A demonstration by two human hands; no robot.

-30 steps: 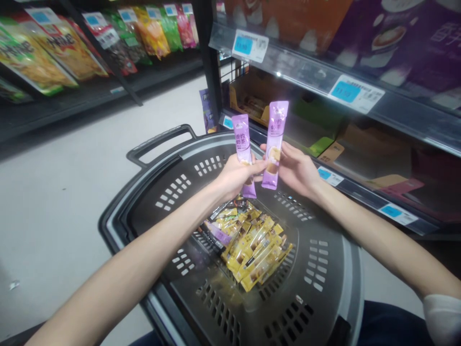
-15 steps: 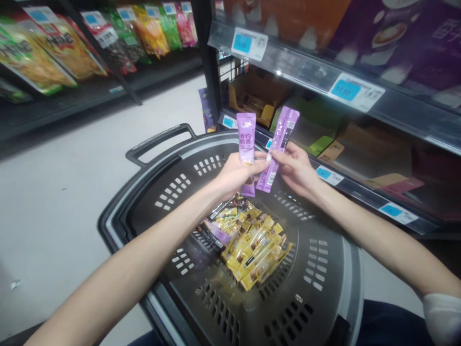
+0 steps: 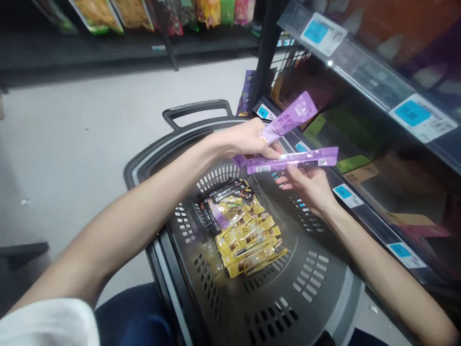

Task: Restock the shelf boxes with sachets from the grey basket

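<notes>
My left hand is closed around a purple milk tea sachet, which slants up to the right. Just below lies a second purple sachet, nearly level, with its barcode end by my left fingertips. Along its lower edge is the thumb of my right hand, whose other fingers curl underneath. Both hands are above a dark shopping basket. On the basket's floor rest several yellow sachets, some black sachets and a purple one.
To the right stands a shelf unit with price tags and opened cartons. The basket's raised handle is at its far side. Bagged snacks line a low shelf across the pale floor.
Both purple sachets have tipped from upright towards the right. The second one now lies almost level, and my hands have shifted a little to the right. The camera view has turned too.
</notes>
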